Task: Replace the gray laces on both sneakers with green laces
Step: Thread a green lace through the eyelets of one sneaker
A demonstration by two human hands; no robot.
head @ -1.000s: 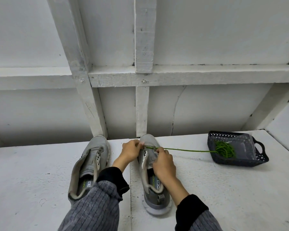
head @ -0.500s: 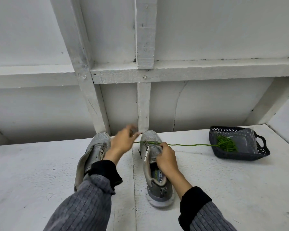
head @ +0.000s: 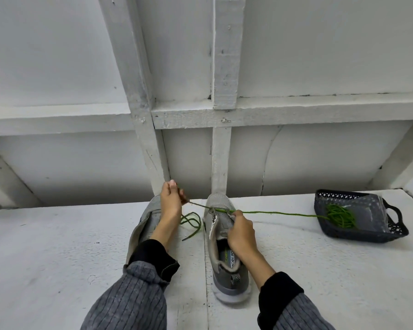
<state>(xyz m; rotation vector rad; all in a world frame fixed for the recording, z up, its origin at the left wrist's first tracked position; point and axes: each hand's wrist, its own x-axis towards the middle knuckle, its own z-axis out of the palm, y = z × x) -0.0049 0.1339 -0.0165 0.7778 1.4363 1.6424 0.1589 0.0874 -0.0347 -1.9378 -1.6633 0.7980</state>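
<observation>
Head view, looking down on a white painted surface (head: 57, 258) backed by a white framed wall (head: 224, 67). Two gray sneakers side by side, toes pointing far: left sneaker (head: 143, 225) partly hidden under the left forearm, right sneaker (head: 222, 246) in full view, heel nearest. Left hand (head: 171, 201) raised above the toe of the left sneaker, fingers curled, pinching a green lace (head: 272, 213) and holding it up and to the left. Right hand (head: 241, 231) resting on the right sneaker's upper beside the eyelets, fingers curled and gripping its edge where the lace passes through. Lace taut from the left hand across the front eyelets, then rightward over the surface into a dark basket (head: 367, 234) at far right, ending there in a coiled green bundle (head: 340, 215). Loose lace end looped on the surface between the two sneakers. Gray ribbed sleeves with black cuffs on both arms.
</observation>
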